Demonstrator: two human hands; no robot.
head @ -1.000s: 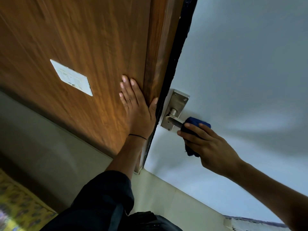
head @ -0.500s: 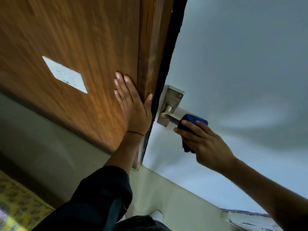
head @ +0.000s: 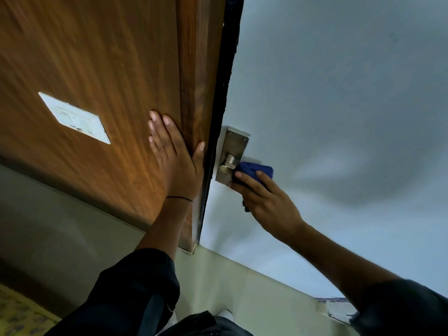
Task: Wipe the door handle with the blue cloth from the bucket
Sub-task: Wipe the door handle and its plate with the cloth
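The right hand [head: 264,200] is gripping the bunched blue cloth [head: 257,171] and pressing it over the lever of the door handle [head: 226,166], fingers curled across the fabric. The handle's metal backplate [head: 234,144] is sitting on the pale door face [head: 327,93], just beside the door's dark edge. The left hand [head: 173,158] is lying flat, fingers spread, against the wooden panel [head: 97,57], with its thumb hooking the panel's edge. No bucket or other container is showing.

Two hands, one blue cloth [head: 254,171], one door handle [head: 226,167], one white switch plate [head: 75,118].
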